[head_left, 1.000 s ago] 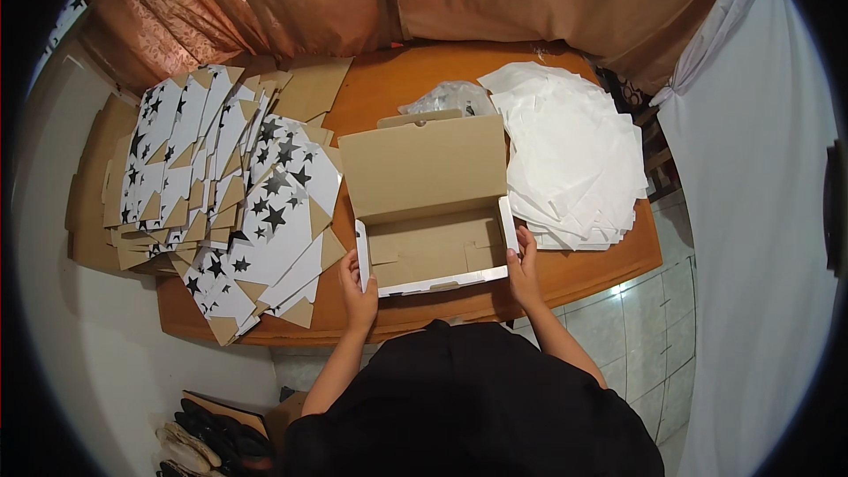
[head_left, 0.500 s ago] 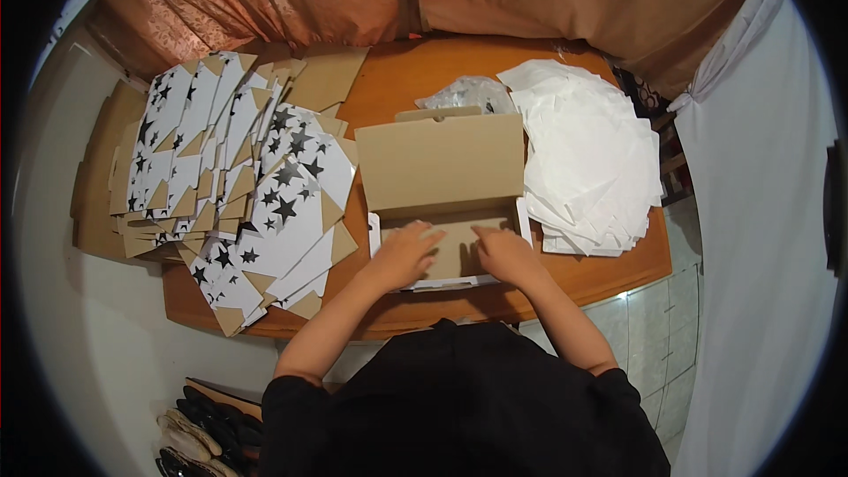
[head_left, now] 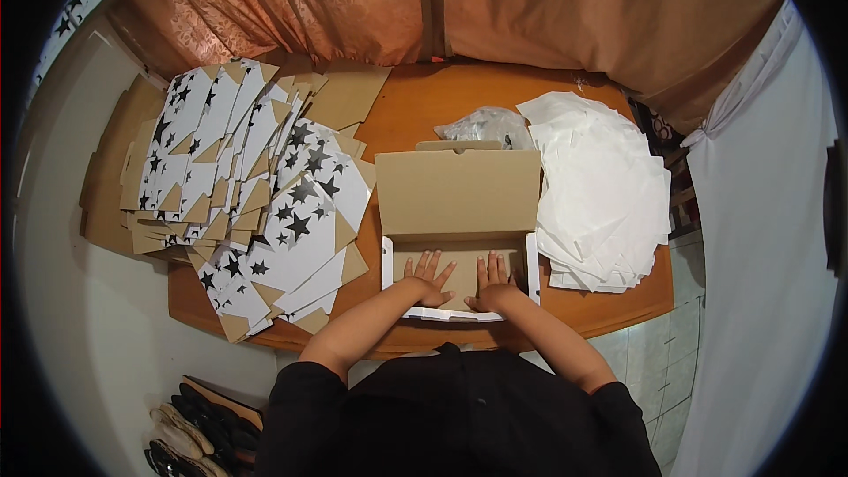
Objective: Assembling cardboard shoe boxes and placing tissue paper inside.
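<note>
In front of me on the table stands a cardboard box (head_left: 458, 194), brown inside with white outer edges, its lid raised at the far side. Both hands reach into it over the near wall. My left hand (head_left: 430, 278) lies with fingers spread on the left part of the box's floor. To its right, my right hand (head_left: 495, 283) rests on the same floor, palm down, fingers stretched away from me. Neither hand holds anything.
Flat cardboard blanks with black stars (head_left: 296, 203) lie in overlapping piles at the left of the wooden table (head_left: 415, 106). White paper sheets (head_left: 605, 199) are heaped at the right. Behind the lid is a clear plastic bag (head_left: 486, 126). Shoes (head_left: 208, 428) sit low at the left.
My hands have gone from hovering at the box's sides to lying flat on its floor, fingers spread. The whole scene sits slightly lower and further right in the picture.
</note>
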The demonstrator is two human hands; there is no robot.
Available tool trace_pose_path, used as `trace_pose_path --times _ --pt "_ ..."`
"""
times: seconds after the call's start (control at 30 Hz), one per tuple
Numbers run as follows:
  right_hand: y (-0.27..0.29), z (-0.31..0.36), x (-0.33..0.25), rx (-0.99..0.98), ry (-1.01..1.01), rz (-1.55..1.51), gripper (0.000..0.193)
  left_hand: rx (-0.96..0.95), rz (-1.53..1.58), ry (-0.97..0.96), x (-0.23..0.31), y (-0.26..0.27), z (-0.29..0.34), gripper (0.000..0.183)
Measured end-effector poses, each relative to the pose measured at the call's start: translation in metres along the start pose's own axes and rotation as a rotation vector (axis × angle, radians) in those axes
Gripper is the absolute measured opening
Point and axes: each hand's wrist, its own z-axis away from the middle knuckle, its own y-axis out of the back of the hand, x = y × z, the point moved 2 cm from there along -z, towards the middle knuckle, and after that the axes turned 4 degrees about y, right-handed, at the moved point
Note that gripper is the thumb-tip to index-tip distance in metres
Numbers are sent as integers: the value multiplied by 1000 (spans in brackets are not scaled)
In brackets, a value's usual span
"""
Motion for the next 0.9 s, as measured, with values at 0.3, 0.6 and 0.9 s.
trace_pose_path --times 0.3,0.6,0.9 --pt "1 2 2 62 121 66 99 41 2 10 0 -5 0 94" --pt "13 3 2 21 208 42 99 56 0 34 0 -9 -1 99" --pt "27 6 -6 -6 173 59 92 9 75 -46 -5 4 -6 105"
